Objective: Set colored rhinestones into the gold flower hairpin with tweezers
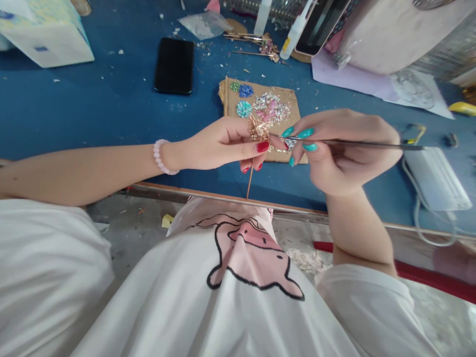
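Observation:
Over the edge of the blue table, my left hand (219, 144) pinches a gold hairpin (259, 128) by its ornate head. The hairpin's thin stem (250, 181) points down below my fingers. My right hand (345, 144) grips dark metal tweezers (372, 144), whose tip reaches the ornament; whether the tip carries anything is too small to tell. Behind both hands lies a cardboard piece (293, 101) bearing small piles: green beads (234, 86), blue beads (246, 90), turquoise beads (244, 109) and silvery rhinestones (266, 101) with pink pieces among them.
A black phone (174, 66) lies left of the cardboard. Finished-looking hairpins (256, 52), a plastic bag (204, 25) and a glue bottle (295, 34) are farther back. A tissue box (48, 34) stands at upper left, and a white device with a cable (437, 178) sits at right.

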Available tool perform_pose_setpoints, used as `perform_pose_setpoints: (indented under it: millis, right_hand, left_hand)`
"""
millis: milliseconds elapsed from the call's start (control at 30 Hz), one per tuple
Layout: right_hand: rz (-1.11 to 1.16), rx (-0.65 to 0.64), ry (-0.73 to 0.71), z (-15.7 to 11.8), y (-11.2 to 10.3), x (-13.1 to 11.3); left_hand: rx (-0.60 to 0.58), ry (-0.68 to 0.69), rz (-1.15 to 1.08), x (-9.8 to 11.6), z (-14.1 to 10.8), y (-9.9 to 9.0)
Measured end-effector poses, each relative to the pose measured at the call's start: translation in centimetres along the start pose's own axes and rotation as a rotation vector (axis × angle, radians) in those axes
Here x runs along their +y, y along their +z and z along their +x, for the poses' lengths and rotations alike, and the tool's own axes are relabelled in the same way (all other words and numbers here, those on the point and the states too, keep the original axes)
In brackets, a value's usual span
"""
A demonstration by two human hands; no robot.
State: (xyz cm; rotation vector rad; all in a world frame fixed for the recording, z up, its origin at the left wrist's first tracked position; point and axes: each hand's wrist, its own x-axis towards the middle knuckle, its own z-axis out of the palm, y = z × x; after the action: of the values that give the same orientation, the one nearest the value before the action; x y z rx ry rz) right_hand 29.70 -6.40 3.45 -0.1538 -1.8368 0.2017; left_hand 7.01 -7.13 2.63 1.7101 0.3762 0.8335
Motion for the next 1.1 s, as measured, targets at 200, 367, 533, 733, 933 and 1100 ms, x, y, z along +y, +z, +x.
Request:
perform_pose_setpoints:
  millis: [200,367,533,733,933,1100]
  right_hand:
    - [-0.019,0.000,0.015,0.07,0.07,-0.27]
    - [0.003,-0.024,0.027,-0.06,-0.02,-0.25]
    - [-0.020,-0.027,0.018,-0.14,-0.05,-0.07]
    - [-0.066,-0.036,0.020,-0.33,-0.05,0.07]
    - [-0.103,-0.008,0.011,-0.16,-0.02,0.05]
    - [-0.084,-0.043,-0.004,0.07,-0.17,0.20]
  left_hand:
    - [-0.003,-0.005,0.028,0.06,-0.06,-0.05]
    - [-0.004,-0.014,0.028,0.04,-0.10,-0.05]
    - [-0.009,0.003,-0.009,-0.01,-0.14,-0.07]
    - [0.003,-0.023,0.003,-0.02,-0.12,-0.18]
    - [-0.009,-0.045,0.012,-0.05,-0.17,-0.25]
    - [-0.020,-0.046,-0.018,-0.02,-0.19,-0.15]
